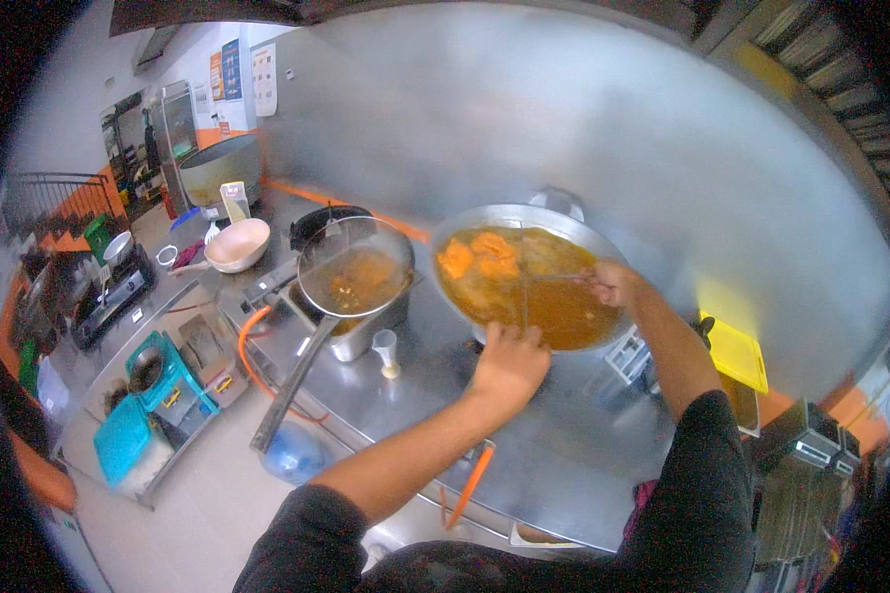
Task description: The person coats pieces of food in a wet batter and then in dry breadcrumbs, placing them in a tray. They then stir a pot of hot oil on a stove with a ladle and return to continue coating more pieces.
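Observation:
A wide metal pan (pixel 456 304) of brown, bubbling oil (pixel 564 315) stands before me. Orange battered pieces (pixel 482 256) float at its far left. Over the oil, thin metal rods (pixel 524 293) meet near the middle; whether they are joined I cannot tell. My right hand (pixel 612 283) pinches the end of one rod at the pan's right side. At the near rim, my left hand (pixel 513 359) has its fingers curled around the near end of another rod, partly hiding it.
Left of the pan, a long-handled mesh strainer (pixel 356 270) with fried bits rests over a metal container (pixel 352 345). A clear plastic cup (pixel 386 352) stands on the steel counter (pixel 564 452). Orange gas hoses (pixel 248 348) run along the front. A yellow lid (pixel 730 348) is at right.

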Demonstrator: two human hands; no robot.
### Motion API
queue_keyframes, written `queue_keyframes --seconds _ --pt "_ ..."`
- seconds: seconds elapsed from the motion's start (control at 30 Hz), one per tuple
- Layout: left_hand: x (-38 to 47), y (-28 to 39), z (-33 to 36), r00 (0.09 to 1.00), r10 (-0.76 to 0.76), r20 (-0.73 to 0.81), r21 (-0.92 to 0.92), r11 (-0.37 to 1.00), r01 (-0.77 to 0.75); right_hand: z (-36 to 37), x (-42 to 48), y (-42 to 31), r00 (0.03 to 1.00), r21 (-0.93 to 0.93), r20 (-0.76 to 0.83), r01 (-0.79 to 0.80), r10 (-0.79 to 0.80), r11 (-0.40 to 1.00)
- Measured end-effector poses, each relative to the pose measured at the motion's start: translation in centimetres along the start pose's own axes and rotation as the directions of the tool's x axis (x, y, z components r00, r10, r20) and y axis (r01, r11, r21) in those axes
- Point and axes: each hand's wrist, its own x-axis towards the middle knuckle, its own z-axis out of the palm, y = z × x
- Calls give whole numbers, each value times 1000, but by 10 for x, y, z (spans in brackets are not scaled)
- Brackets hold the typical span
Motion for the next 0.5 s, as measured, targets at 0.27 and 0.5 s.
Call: queue_keyframes --seconds 0.27,0.5 --pt "-1 0 1 1000 3 12 -11 1000 -3 -5 -22 -14 946 -444 -242 89 -214 892" --pt "1 1 -1 996 -20 82 -9 1000 21 13 -37 -54 814 -940 -198 0 -546 341"
